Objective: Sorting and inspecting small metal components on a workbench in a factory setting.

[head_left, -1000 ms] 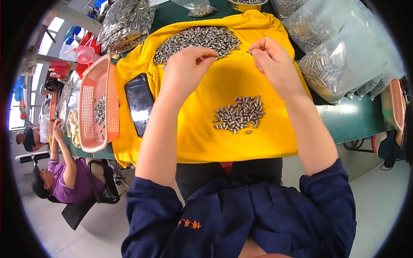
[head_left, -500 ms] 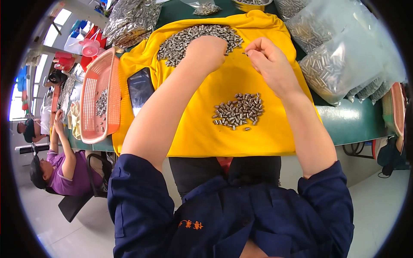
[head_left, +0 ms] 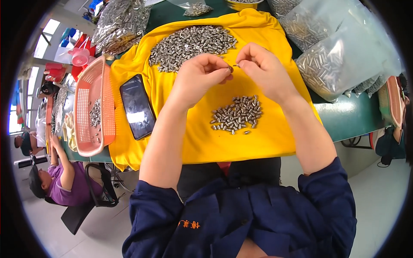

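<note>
My left hand (head_left: pixel 198 79) is closed in a pinch on a small metal cylinder (head_left: pixel 231 69), above the yellow cloth (head_left: pixel 202 148). Close to its right, my right hand (head_left: pixel 267 74) pinches a tiny thin metal piece (head_left: pixel 235 65), too small to name further. The two pieces are nearly end to end, with a slight gap. Beyond my left hand spreads a large pile of small metal cylinders (head_left: pixel 185 46). A smaller heap of similar cylinders (head_left: pixel 238 114) lies nearer me, below my hands, with one loose piece at its front.
Left of my forearm lies a black phone (head_left: pixel 138 109); beyond it stands a pink basket (head_left: pixel 110 116) with some metal parts. Clear bags of metal parts (head_left: pixel 320 71) stand at right, another bag (head_left: pixel 120 28) at back left. A person in purple (head_left: pixel 73 187) sits at far left.
My left hand has come back from the large pile toward me, now holding a cylinder near my right hand. The phone is now fully uncovered by my arm. The view has shifted slightly.
</note>
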### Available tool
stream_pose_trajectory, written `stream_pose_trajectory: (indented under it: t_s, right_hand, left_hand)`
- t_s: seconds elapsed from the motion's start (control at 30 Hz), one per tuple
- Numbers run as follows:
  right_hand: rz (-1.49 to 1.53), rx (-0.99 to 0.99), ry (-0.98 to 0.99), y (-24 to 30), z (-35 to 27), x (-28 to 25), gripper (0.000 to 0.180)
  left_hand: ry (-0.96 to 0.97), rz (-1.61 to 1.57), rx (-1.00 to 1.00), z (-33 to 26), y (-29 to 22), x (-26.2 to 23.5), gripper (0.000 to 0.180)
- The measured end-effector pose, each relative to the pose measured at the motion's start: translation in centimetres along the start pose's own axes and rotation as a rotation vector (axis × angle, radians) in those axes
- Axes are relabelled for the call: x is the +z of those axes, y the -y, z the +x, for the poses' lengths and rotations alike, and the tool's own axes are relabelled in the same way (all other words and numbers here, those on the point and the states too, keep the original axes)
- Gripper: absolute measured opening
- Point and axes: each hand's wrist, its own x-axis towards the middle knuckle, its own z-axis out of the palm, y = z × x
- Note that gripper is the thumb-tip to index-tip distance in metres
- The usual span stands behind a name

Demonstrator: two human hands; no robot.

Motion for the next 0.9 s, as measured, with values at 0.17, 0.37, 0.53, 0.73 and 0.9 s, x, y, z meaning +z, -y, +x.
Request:
stream_pose_trajectory:
  t_s: [0.17, 0.37, 0.53, 0.73, 0.9]
  right_hand:
    - [-0.012, 0.016, 0.057, 0.3, -0.1, 0.1, 0.006]
    - [-0.036, 0.087, 0.120, 1.1, -0.3, -0.1, 0.002]
    - [-0.226, -0.006, 0.091, 1.4, -0.6, 0.2, 0.003]
    - [-0.512, -0.173, -0.014, 1.5, -0.9, 1.2, 0.006]
    - [-0.532, -0.199, -0.045, 0.9, -0.9, 1.3, 0.006]
  left_hand:
    - [-0.009, -0.110, 0.026, -0.4, 0.1, 0.2, 0.013]
    - [0.011, -0.106, 0.027, -0.3, 0.3, 0.0, 0.012]
    - [-0.006, -0.054, 0.050, -0.3, 0.3, 0.2, 0.011]
    - [-0.079, 0.127, 0.092, -0.3, 0.4, 0.7, 0.011]
    - [-0.100, 0.140, 0.098, -0.2, 0.6, 0.7, 0.011]
